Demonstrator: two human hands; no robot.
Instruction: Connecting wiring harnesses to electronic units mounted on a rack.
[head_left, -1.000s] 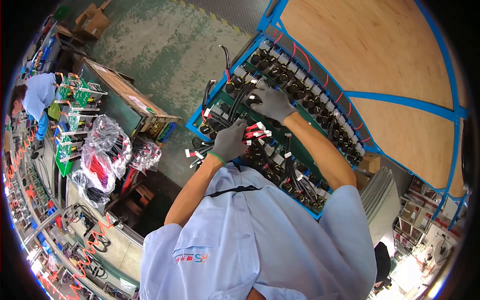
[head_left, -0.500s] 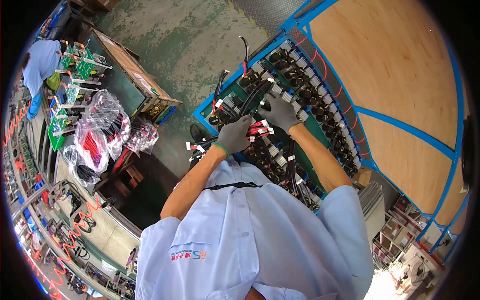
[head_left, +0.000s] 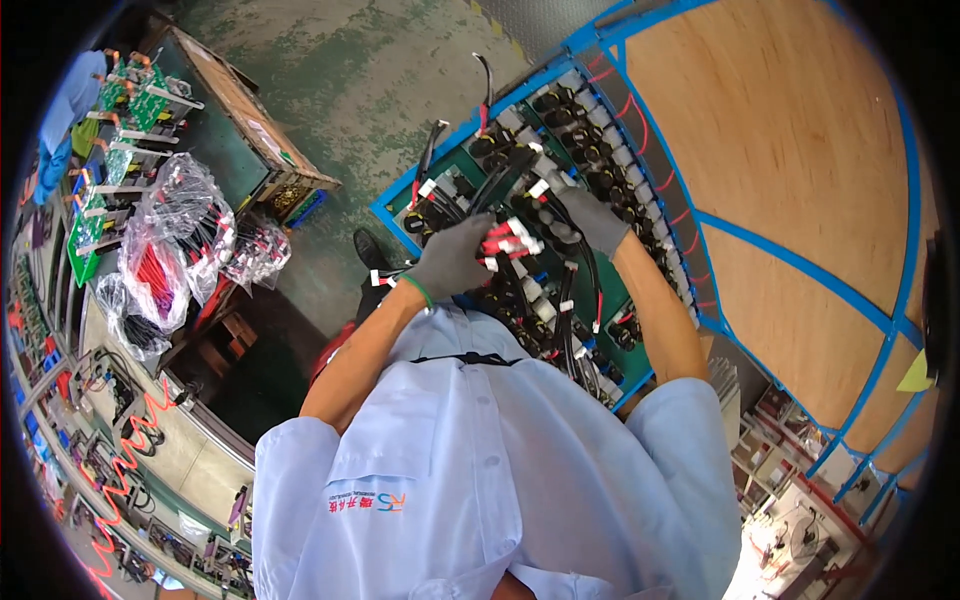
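Note:
My left hand, in a grey glove with a green cuff, is closed around a bundle of wire harnesses with red and black wires and white plugs. To its right my right hand, gloved alike, has its fingers curled round a black cable. A white plug shows by its fingertips, and the cable's other end hangs below the hand. Both hands are over a blue-framed tray holding rows of circuit boards with black cylindrical parts and silvery heat sinks. More black cables lie across the boards.
A large wooden panel in a blue frame stands at the right. On the left are a wooden crate, clear bags of wires and green boards. A co-worker's blue sleeve shows at the far left.
My right hand has moved slightly right and down, and a black cable now hangs from it. My left hand still grips the bundle. The whole view has shifted a little.

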